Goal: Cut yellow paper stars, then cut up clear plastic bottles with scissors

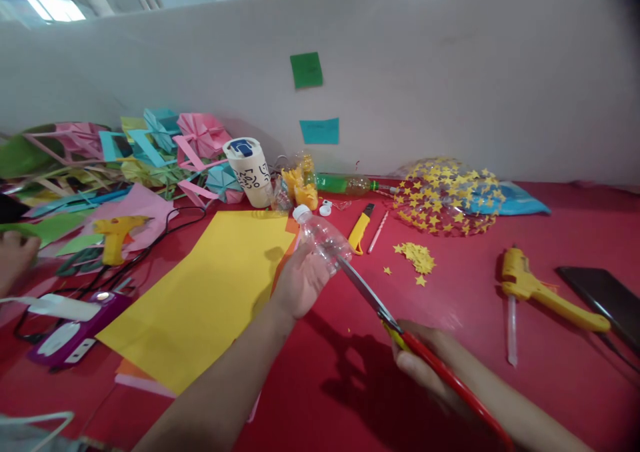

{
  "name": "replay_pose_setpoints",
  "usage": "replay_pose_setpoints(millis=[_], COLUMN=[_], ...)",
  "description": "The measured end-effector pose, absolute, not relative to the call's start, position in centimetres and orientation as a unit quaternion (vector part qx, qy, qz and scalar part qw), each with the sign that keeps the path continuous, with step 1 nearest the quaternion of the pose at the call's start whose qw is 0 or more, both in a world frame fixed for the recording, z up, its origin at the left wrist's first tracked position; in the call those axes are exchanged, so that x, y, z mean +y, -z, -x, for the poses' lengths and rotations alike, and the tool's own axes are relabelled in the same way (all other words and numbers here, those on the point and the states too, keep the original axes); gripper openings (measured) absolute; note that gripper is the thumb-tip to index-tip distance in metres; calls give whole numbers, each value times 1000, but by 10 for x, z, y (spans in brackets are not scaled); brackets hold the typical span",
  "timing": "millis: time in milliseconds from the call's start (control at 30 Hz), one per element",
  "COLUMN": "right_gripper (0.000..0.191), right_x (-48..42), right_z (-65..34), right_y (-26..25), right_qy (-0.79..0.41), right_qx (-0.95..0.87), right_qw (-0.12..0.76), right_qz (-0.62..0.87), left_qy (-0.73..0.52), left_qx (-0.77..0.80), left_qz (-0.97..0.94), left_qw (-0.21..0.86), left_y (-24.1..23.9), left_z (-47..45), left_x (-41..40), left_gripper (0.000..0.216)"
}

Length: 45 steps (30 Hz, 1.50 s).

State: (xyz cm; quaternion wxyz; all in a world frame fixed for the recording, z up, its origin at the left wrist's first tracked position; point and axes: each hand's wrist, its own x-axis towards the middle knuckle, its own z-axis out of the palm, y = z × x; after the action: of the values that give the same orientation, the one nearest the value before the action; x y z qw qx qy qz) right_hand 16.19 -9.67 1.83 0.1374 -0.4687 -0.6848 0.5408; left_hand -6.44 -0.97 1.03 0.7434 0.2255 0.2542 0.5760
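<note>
Bottle top (320,237) looks already cut off its base, cap (301,213) on, above red table (467,255) | left hand (304,280) grasping it | right hand (417,370) gripping scissors (369,295), blades at cut edge | cutting seems unfinished; amount left can't tell

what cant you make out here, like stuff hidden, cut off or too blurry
All in the head view:
- Right hand: some fingers, hidden behind the scissors
- Green note: any writing, too small and blurred
- Orange sheet: mostly covered by the yellow sheet
- Black device: cut off by the right edge
- Co-worker's hand: cut off by the left edge
</note>
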Motion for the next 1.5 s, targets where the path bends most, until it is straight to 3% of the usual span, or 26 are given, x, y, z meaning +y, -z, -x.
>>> replay_pose_setpoints(millis=[900, 1100, 1500], right_gripper=[53, 53, 51], right_x=[-98, -99, -99], right_z=[-161, -156, -151], right_y=[-17, -22, -16], right_qy=[-582, -592, -574], right_qx=[-649, -620, -621], right_qw=[183, 154, 158], right_qz=[455, 491, 509], left_qy=[-573, -593, -595], left_qx=[270, 268, 273], left_qz=[-211, -206, -216], left_qw=[744, 731, 725], left_y=[-8, -6, -3], left_z=[55, 55, 58], left_x=[-17, -16, -14], left_gripper=[47, 53, 47])
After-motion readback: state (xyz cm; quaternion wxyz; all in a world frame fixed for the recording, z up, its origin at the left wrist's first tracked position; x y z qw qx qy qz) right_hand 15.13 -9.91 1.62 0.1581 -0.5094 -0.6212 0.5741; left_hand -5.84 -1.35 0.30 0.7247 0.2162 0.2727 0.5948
